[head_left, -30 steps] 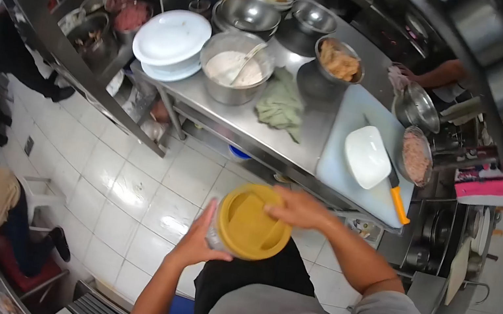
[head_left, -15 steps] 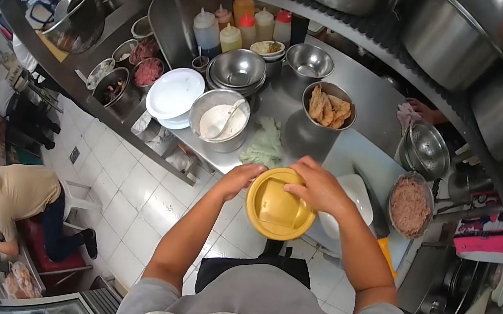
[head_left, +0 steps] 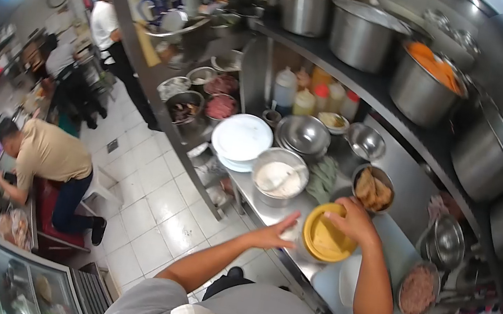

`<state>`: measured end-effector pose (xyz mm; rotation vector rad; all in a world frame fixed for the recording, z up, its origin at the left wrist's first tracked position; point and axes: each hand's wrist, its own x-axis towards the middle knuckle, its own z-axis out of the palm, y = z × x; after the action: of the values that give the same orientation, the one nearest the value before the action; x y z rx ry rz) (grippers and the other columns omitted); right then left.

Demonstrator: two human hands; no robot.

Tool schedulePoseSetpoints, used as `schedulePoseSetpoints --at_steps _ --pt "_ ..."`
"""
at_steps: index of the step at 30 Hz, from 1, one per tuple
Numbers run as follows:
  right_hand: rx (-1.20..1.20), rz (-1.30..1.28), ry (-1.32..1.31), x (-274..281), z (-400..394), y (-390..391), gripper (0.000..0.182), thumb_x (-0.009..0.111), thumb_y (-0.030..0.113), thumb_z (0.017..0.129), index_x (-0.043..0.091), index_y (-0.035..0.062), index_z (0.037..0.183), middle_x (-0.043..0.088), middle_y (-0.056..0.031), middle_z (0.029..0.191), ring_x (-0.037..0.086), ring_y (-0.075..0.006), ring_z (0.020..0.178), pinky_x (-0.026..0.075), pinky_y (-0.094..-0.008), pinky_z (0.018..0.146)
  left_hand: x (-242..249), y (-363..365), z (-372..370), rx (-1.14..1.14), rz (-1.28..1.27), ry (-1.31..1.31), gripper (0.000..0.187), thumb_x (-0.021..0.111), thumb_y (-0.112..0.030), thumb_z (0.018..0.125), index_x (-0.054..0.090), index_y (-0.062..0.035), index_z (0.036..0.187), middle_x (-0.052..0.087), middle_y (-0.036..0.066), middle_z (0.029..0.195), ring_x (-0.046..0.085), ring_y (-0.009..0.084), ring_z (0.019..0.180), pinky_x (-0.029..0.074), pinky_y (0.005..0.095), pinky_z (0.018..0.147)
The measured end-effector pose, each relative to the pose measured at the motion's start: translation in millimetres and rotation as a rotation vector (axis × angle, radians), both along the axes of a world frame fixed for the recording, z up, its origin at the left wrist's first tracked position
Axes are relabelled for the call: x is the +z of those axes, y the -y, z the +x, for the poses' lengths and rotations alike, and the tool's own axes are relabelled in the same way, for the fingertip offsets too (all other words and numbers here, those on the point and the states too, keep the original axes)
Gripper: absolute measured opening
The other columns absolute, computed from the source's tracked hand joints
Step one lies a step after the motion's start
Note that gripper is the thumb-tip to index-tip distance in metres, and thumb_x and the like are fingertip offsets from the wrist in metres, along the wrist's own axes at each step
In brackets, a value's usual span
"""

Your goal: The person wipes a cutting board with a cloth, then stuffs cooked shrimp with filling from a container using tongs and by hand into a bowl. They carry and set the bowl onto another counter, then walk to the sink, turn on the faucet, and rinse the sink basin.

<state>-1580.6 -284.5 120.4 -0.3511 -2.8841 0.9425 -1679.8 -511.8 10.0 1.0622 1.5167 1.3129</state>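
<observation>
My right hand grips the far right rim of a round yellow bowl, thumb over the inside. The bowl is tilted toward me above the counter's near edge. My left hand is just left of the bowl, apart from it, fingers spread and holding nothing. Beyond the bowl lie a crumpled green cloth and a steel bowl of white powder with a spoon in it. Behind my right hand stands a steel bowl with pieces of golden-brown food. My right forearm partly hides a white dish on the cutting board.
White plates and stacked steel bowls stand further back, before squeeze bottles. A bowl of minced meat sits at right. A shelf with large pots overhangs the counter. A person in a tan shirt leans at left.
My left hand has let go of the yellow bowl and opened. My right hand keeps hold, and the bowl is now closer to the counter. The view has swung left, showing more of the room.
</observation>
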Motion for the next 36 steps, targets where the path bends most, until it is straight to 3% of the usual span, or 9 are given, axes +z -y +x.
schedulePoseSetpoints --at_steps 5,8,22,25,29,32,34,35,36 --pt "-0.045 -0.006 -0.038 1.0 -33.5 39.9 0.043 0.061 0.046 0.077 0.063 0.0033 0.077 0.060 -0.0133 0.084 0.058 -0.0312 0.082 0.045 -0.0385 0.073 5.7 -20.7 6.0 -0.012 0.126 -0.385 0.116 0.079 -0.031 0.062 0.000 -0.0040 0.142 0.008 0.019 0.148 0.013 0.0279 0.136 0.015 0.0346 0.110" --pt "-0.025 0.233 -0.091 -6.2 -45.5 48.2 0.048 0.060 0.051 0.076 0.061 0.0042 0.066 0.060 -0.0114 0.074 0.058 -0.0285 0.079 0.046 -0.0391 0.067 7.9 -20.7 7.7 -0.019 0.171 -0.235 0.119 0.080 -0.027 0.059 -0.001 -0.0053 0.143 0.011 0.017 0.147 0.014 0.0269 0.136 0.016 0.0358 0.109" --pt "0.185 0.162 0.255 8.2 -62.0 41.0 0.039 0.053 0.043 0.077 0.064 0.0058 0.074 0.063 -0.0135 0.076 0.059 -0.0341 0.076 0.046 -0.0436 0.067 -5.0 -20.3 24.2 0.010 0.103 0.013 0.116 0.082 -0.021 0.059 0.002 -0.0082 0.143 0.021 0.016 0.143 0.021 0.0257 0.133 0.023 0.0367 0.107" --pt "0.232 0.115 0.208 19.5 -57.9 29.9 0.036 0.054 0.038 0.079 0.061 0.0030 0.072 0.061 -0.0122 0.067 0.060 -0.0283 0.068 0.045 -0.0401 0.062 5.6 -14.3 28.9 0.031 0.061 0.132 0.116 0.082 -0.016 0.059 0.002 -0.0101 0.143 0.024 0.015 0.141 0.025 0.0248 0.131 0.027 0.0383 0.106" --pt "0.271 -0.621 -0.145 46.3 -41.3 -13.2 0.034 0.055 0.026 0.086 0.051 0.0022 0.061 0.047 -0.0007 0.057 0.045 -0.0096 0.057 0.035 -0.0264 0.052 3.1 -8.7 21.5 0.071 0.053 0.021 0.116 0.082 -0.020 0.061 0.001 -0.0067 0.143 0.018 0.017 0.144 0.017 0.0247 0.134 0.020 0.0363 0.108" --pt "0.258 -0.589 -0.363 35.1 -20.6 -31.9 0.035 0.053 0.025 0.087 0.049 0.0032 0.060 0.046 0.0006 0.061 0.044 -0.0088 0.059 0.035 -0.0236 0.055 26.2 15.7 15.8 0.024 -0.199 -0.189 0.103 0.074 -0.027 0.070 0.006 -0.0021 0.142 0.010 0.018 0.148 0.009 0.0255 0.137 0.012 0.0320 0.110" --pt "0.163 -0.511 -0.394 44.1 5.1 -46.3 0.034 0.052 0.023 0.088 0.048 0.0029 0.060 0.045 0.0013 0.062 0.043 -0.0085 0.059 0.035 -0.0235 0.057 37.3 26.1 11.5 0.103 -0.156 -0.069 0.080 0.066 -0.025 0.076 0.023 -0.0085 0.141 0.014 0.015 0.148 0.020 0.0252 0.135 0.025 0.0381 0.106" --pt "0.124 -0.458 -0.434 50.0 17.8 -50.6 0.034 0.052 0.022 0.088 0.047 0.0029 0.060 0.044 0.0018 0.062 0.042 -0.0083 0.059 0.035 -0.0239 0.057 36.1 23.3 11.7 0.190 -0.099 0.019 0.069 0.060 -0.026 0.080 0.028 -0.0101 0.139 0.034 0.018 0.138 0.040 0.0229 0.123 0.042 0.0377 0.093" --pt "0.072 -0.495 -0.398 65.2 31.7 -50.6 0.034 0.055 0.022 0.087 0.047 0.0025 0.060 0.044 0.0022 0.061 0.041 -0.0069 0.058 0.035 -0.0237 0.055 47.2 15.7 14.9 0.284 -0.214 0.051 0.063 0.057 -0.025 0.082 0.031 -0.0090 0.138 0.043 0.017 0.128 0.050 0.0210 0.108 0.046 0.0348 0.083"
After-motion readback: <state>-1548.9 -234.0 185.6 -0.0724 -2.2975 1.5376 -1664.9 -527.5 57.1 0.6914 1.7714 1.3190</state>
